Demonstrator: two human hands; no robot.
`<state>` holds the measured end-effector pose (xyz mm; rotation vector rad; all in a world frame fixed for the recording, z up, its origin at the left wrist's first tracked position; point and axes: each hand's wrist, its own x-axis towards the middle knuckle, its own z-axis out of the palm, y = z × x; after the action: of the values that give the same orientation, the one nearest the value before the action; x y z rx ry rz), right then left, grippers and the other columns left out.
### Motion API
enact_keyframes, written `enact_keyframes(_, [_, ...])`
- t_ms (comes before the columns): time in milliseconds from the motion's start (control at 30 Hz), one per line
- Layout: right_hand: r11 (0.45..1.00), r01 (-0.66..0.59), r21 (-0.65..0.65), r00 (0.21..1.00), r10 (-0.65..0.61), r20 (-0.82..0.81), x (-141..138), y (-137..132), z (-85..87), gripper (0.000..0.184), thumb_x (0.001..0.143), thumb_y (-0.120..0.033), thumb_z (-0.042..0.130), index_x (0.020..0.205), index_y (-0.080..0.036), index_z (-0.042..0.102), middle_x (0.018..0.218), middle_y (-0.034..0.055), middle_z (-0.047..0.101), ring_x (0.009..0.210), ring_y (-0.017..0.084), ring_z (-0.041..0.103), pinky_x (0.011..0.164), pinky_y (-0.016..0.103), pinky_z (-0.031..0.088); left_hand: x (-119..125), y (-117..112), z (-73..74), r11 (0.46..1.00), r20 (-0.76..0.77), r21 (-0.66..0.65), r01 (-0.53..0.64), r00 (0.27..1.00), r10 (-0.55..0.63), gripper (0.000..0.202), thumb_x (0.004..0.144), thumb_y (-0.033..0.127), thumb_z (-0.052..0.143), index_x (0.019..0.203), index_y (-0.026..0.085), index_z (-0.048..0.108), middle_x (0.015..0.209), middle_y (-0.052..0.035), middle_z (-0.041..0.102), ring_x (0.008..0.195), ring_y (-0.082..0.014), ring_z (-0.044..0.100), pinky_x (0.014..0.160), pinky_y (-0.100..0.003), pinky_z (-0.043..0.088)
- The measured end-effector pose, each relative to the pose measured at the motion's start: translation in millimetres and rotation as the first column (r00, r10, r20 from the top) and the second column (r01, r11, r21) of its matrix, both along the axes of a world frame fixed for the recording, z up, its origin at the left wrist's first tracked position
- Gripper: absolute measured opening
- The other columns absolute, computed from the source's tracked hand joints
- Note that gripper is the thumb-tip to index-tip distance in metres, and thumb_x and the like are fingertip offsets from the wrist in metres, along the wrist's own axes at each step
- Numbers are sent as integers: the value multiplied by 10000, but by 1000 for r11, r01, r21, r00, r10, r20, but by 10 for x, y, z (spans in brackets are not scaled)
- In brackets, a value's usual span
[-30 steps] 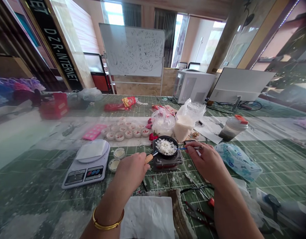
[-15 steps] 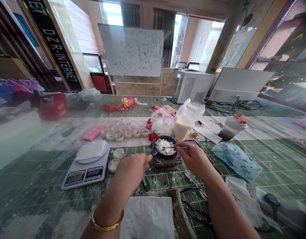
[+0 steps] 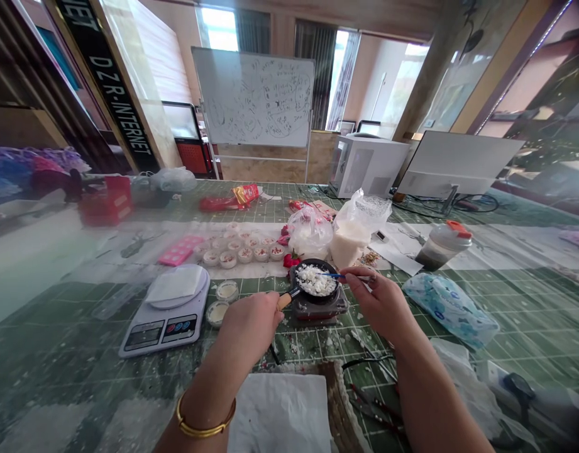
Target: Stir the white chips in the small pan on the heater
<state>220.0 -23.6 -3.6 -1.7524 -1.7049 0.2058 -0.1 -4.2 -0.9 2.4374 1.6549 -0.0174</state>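
Observation:
My left hand is closed round the wooden handle of a small black frying pan. The pan rests on a small dark hot plate. White lumpy flakes, perhaps wax, fill the pan. Between the fingers of my right hand is a thin blue stick, its tip among the flakes. Two small cups of pale, smooth stuff stand left of the pan. Behind it lie a red rose and an open plastic bag of off-white granules.
A kitchen scale stands at the left, near a pink mould and several petal-topped cups. To the right are a tissue pack, a shaker bottle and a power strip. Pliers and white paper lie in front.
My right hand has shifted slightly right, drawing the stick's tip toward the pan's right side. My left hand keeps its grip on the handle. The whole view has moved a little.

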Motion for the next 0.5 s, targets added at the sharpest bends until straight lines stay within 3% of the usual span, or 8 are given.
enact_keyframes(167, [998, -35, -52, 992, 41, 118, 10, -5, 10, 327, 842, -356, 371, 959, -220, 644, 863, 52, 676, 877, 223, 576, 770, 339, 388, 4, -6, 6, 1000, -13, -21, -22, 1000, 21, 175, 834, 336, 427, 872, 208, 540, 858, -42, 644, 795, -198, 605, 583, -254, 371])
enact_keyframes(367, [991, -122, -51, 992, 122, 5, 2, -84, 69, 312, 836, -377, 392, 948, -235, 646, 924, 45, 667, 900, 203, 578, 767, 304, 410, 13, -10, 14, 999, -7, -29, -28, 1000, 28, 173, 830, 329, 429, 872, 205, 541, 867, -44, 644, 802, -192, 600, 585, -248, 361])
enact_keyframes(500, [997, -48, -63, 998, 51, 45, 21, -59, 55, 317, 833, -375, 389, 919, -224, 654, 838, 42, 674, 842, 210, 592, 743, 314, 411, 6, -9, 13, 1000, -2, -12, -12, 1000, 12, 179, 836, 333, 413, 848, 208, 540, 830, -40, 645, 767, -199, 601, 558, -251, 347])
